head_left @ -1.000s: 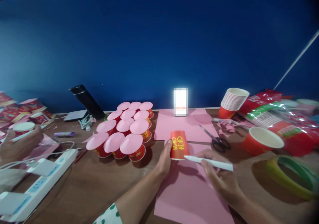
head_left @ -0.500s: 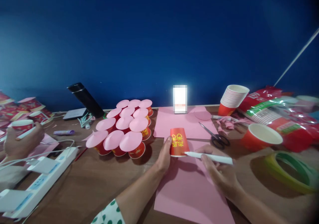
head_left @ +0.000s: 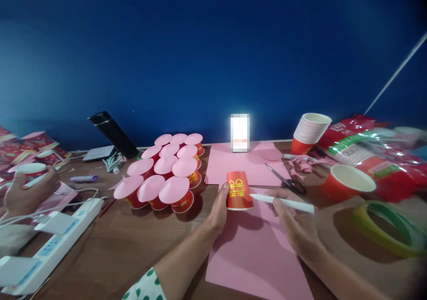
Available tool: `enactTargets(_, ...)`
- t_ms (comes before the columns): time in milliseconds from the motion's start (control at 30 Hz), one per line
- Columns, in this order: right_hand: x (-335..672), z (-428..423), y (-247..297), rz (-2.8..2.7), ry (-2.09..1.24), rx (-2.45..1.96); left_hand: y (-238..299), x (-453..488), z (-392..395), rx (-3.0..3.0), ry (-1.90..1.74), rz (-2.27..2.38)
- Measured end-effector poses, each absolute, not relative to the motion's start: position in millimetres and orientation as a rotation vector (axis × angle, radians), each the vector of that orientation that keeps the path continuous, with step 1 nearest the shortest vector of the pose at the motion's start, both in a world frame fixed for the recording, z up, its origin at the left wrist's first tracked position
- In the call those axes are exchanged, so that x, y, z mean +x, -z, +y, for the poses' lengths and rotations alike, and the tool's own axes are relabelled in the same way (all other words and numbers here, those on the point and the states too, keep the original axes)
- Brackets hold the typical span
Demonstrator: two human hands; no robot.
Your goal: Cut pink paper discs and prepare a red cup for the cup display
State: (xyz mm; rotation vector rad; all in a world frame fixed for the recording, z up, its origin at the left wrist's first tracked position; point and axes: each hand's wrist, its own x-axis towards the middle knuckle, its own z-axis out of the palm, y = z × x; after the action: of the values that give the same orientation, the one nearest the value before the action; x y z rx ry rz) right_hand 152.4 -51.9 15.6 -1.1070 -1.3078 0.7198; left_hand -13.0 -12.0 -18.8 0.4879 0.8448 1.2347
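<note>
My left hand [head_left: 218,208] grips a red paper cup [head_left: 239,192] with yellow characters by its left side, rim toward me, above a pink paper sheet [head_left: 256,251]. Between the fingers of my right hand [head_left: 293,224] is a white pen [head_left: 283,201], its tip at the cup's right side; whether it touches, I cannot tell. Behind the cup lie a second pink sheet [head_left: 240,168] and black-handled scissors [head_left: 290,184]. To the left several upturned red cups [head_left: 183,202] stand in rows, each topped by a pink paper cone [head_left: 173,189].
A power strip [head_left: 63,237] with cables lies at the left, near a co-worker's hand [head_left: 31,193] holding a pen. A black flask [head_left: 113,133] leans on the wall. At right are a cup stack [head_left: 308,133], a single cup [head_left: 348,182], bagged cups [head_left: 370,157] and a tape roll [head_left: 388,229].
The white pen in my right hand has moved up along the cup's right side, from near its rim. My left hand keeps its hold, and the cup has barely turned.
</note>
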Motion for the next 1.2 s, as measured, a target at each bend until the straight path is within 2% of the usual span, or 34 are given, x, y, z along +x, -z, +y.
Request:
enactTargets(200,155,-56,-19,-1.589,-0.452,-1.065,17,-10,-12,0.476,-1.232,0.746)
enactTargets(333,154,-57,-21,-1.656,-0.386,-1.004,15,-9,-12,0.472,-1.237,0.734)
enactTargets(1200,153,-56,-22,-1.681,-0.454,-1.012,8,-7,-13,0.511,-1.224,0.733)
